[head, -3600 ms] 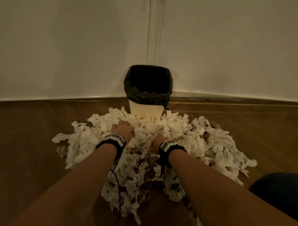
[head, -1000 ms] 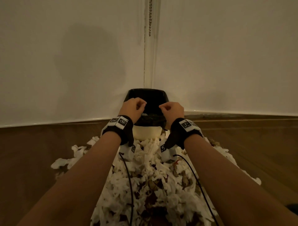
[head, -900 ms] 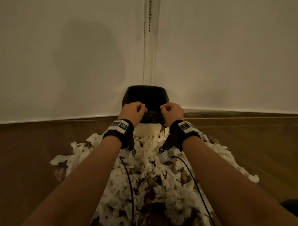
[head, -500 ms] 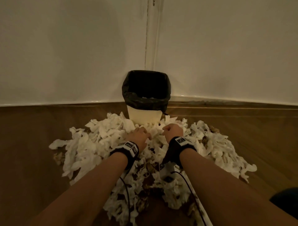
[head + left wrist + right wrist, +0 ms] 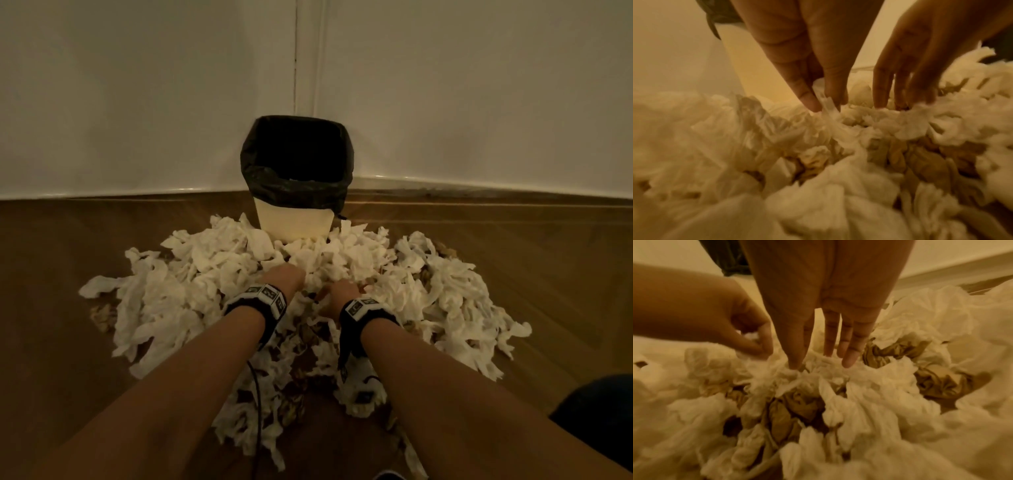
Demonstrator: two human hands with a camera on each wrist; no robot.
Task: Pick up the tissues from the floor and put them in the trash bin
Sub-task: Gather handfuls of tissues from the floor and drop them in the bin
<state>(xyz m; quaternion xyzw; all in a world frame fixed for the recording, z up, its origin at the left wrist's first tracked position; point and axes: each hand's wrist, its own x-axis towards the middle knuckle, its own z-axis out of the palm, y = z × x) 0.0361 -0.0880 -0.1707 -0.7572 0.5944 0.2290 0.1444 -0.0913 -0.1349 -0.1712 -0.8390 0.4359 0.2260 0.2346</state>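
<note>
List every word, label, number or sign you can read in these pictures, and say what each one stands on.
No readable words or numbers.
Left wristband: square black-and-white marker patterns, no letters legible.
Right wristband: the same kind of markers, not text.
Small tag under the right forearm: dark mark, too blurred to read.
Trash bin and tissues: no print visible.

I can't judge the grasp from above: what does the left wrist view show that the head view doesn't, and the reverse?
Only the left wrist view: the left hand pinching a strip of tissue between thumb and fingertips, and the right hand's fingers straight, tips down in the tissues.

Only the head view: the whole trash bin in the wall corner, its black liner open, and how far the tissue pile spreads over the wooden floor.

Both: the two hands side by side in the pile, before the bin.
</note>
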